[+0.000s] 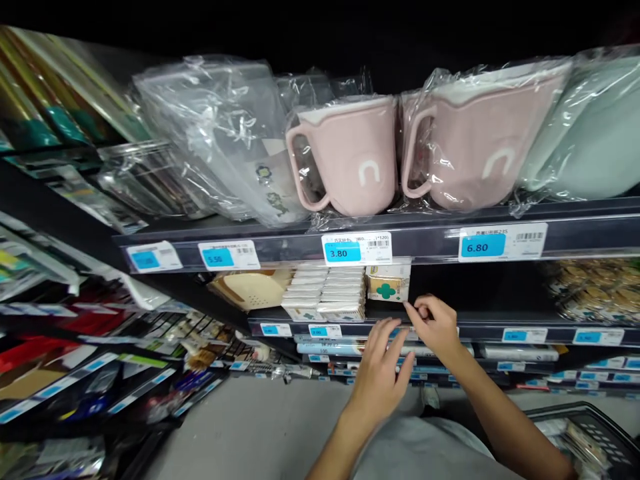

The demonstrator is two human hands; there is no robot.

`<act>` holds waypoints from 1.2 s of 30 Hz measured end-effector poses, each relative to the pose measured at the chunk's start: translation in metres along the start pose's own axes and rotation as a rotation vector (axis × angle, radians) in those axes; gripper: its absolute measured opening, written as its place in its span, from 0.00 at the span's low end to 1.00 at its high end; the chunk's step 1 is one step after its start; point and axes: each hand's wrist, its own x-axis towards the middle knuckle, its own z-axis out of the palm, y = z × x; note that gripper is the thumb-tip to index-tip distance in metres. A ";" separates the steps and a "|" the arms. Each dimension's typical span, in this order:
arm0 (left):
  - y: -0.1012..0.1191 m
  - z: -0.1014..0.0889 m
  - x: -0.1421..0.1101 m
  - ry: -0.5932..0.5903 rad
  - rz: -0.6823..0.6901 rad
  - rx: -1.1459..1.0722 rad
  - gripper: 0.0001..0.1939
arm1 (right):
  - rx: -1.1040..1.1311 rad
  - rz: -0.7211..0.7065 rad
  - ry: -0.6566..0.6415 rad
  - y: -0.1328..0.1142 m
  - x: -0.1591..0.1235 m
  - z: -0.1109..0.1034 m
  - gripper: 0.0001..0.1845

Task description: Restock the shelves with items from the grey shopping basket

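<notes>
– While the person's right hand (434, 323) is at the small, flat, white packet with a green clover mark (389, 283), what could go wrong?

– The packet is on the dark, flat shelf (475, 293), just to the right of the two low stacks of thin white packets (325, 293). The fingertips are very near to its lower right corner, but it cannot be told whether they touch it. If only this corner were pinched, the packet could turn and slip, probably.

– And how are the fingers of that hand?

– They are bent, one digit reaching ahead of the others. Whether they grip something cannot be told from this view.

– What about the left hand (383, 367)?

– Its fingers are spread apart, and nothing is seen between them. It is in front of the dark shelf edge (300, 329), lower than the packet. If it rose carelessly towards the left, it might push the stacks, and their loose-looking layers could slide.

– Is there any danger from above?

– Perhaps a small one. The pale pink plastic pitchers in clear bags (363, 157) stand on the black upper shelf (425, 233), and some wrapping hangs near its front. A hand which is lifted too quickly could catch this plastic and pull a pitcher forward.
</notes>
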 end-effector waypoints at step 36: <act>-0.013 0.095 -0.094 -0.194 0.364 -0.268 0.10 | -0.424 1.324 0.292 0.070 -0.426 -0.217 0.09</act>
